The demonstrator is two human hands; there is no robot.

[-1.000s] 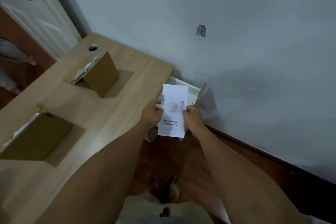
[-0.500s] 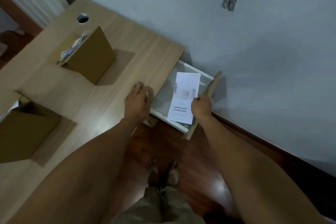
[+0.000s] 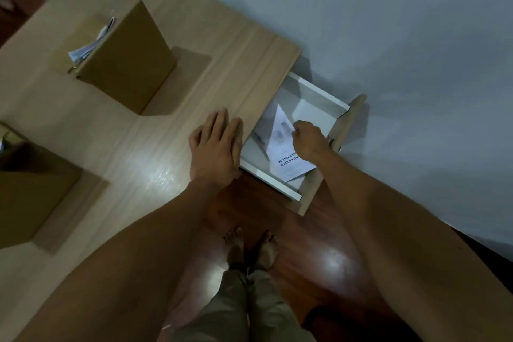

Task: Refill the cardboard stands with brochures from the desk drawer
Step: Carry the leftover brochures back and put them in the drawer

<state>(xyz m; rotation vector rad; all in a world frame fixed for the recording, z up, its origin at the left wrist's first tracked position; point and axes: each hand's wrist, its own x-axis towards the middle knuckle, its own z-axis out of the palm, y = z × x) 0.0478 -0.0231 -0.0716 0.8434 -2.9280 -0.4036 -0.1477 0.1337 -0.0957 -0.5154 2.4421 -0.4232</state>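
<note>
Pale grey wall and dark wooden floor frame the corner of a light wood desk [image 3: 172, 108], at whose end the white drawer [image 3: 319, 100] stands pulled out. Over that drawer the right hand [image 3: 306, 139] is closed on a white brochure [image 3: 286, 147], fingers pinching its right edge; the sheet lies tilted, low inside the drawer, its printed end toward the person. Whether more brochures lie beneath it cannot be told.

Just left of the grip, the left hand [image 3: 216, 147] rests flat and open on the desk edge, holding nothing. Further left and away stands the far cardboard stand [image 3: 125, 61], with a few papers showing at its top; the near cardboard stand [image 3: 30, 191] sits well apart at the frame's left edge.

A second ago both hands held the brochure up above the drawer. Half a second ago the left had let go and settled on the desk while the right kept it raised. Now the sheet has gone down into the drawer. That probably means the person is reaching for more copies, so the stands are not yet refilled.
</note>
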